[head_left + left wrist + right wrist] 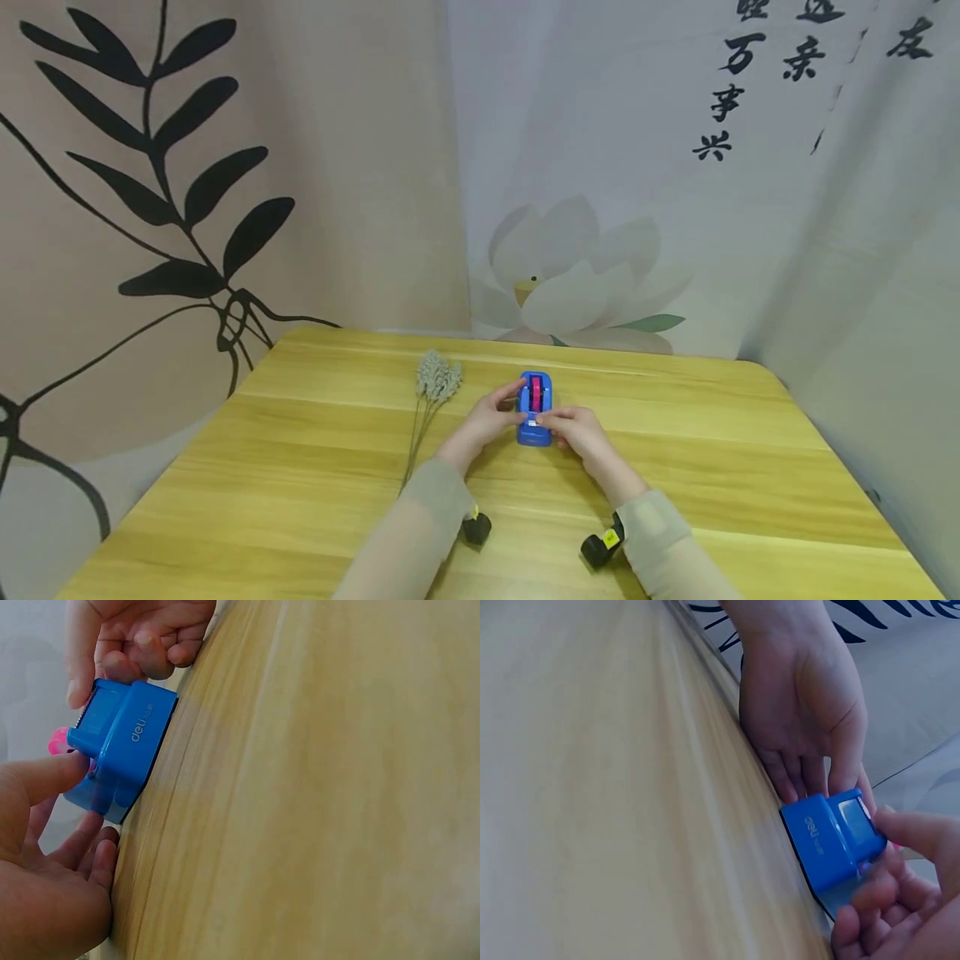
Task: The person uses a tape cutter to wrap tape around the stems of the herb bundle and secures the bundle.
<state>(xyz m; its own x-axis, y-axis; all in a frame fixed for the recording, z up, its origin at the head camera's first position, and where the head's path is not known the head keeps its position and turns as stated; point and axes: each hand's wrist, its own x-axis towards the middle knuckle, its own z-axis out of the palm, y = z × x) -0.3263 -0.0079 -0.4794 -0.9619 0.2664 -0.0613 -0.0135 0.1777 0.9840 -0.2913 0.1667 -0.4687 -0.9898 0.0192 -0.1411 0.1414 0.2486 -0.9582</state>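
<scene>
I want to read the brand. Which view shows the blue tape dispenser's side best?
The left wrist view: the blue plastic tape dispenser fills it, logo sharp. The right wrist view shows the logo blurred; the head view shows only its small top.

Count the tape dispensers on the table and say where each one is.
1. The blue tape dispenser stands near the middle of the wooden table, right of the dried sprig, between the left hand and right hand. No other shows in any view.
</scene>
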